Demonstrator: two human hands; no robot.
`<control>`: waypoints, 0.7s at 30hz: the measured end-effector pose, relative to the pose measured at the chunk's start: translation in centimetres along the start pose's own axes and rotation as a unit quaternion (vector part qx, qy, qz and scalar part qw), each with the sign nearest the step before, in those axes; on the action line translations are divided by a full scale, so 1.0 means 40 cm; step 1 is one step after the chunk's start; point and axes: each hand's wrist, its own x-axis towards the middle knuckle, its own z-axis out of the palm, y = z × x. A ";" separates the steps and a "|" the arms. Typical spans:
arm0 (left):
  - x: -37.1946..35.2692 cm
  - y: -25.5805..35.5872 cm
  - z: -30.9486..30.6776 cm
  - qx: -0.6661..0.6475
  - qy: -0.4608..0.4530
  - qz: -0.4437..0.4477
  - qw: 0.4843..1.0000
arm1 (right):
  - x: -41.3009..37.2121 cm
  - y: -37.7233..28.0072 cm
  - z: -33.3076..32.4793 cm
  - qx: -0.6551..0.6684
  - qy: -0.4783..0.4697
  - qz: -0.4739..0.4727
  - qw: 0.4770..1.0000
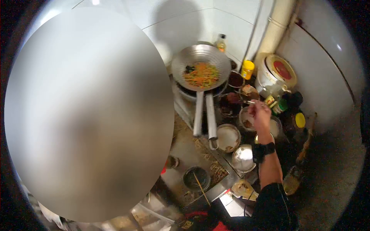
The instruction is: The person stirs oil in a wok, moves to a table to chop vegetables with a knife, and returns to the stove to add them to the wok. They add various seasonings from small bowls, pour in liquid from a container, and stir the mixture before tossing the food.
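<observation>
My right hand (260, 112) reaches over the seasoning bowls, fingers closed around the thin handle of a spoon (248, 102). The spoon's far end points left, over a bowl of dark red seasoning (230, 104); its tip is hard to make out. A dimpled metal wok (179, 67) stands to the left, with shredded orange and green vegetables (202, 76) and a dark clump in it. Two long metal handles (211, 119) stretch from the wok area toward me. My left hand does not show; a large blurred patch covers the left side.
White-filled bowls (228, 138) and a shiny metal bowl (244, 158) sit below my hand. Behind stand a yellow-lidded jar (248, 70), a white bucket (264, 79) and an oil bottle (221, 43). A dark pot with a stick (196, 179) is nearer me.
</observation>
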 end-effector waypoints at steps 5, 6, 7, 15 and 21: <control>0.068 -0.134 0.000 0.149 0.007 0.186 0.971 | -0.236 -0.196 0.164 -0.076 -0.112 -0.033 0.990; 0.031 -0.101 -0.028 0.032 -0.075 0.094 0.992 | -0.306 -0.204 0.229 -0.048 -0.140 -0.037 0.988; 0.015 -0.115 -0.040 -0.122 -0.104 0.018 0.987 | -0.374 -0.192 0.298 -0.011 -0.181 -0.027 0.983; 0.029 -0.406 -0.014 -0.229 -0.250 -0.012 0.941 | -0.969 0.097 0.779 -0.159 -0.491 0.117 0.849; 0.245 -0.634 0.231 0.074 -0.023 0.047 0.996 | -1.268 0.529 0.973 -0.115 -0.671 -0.196 0.706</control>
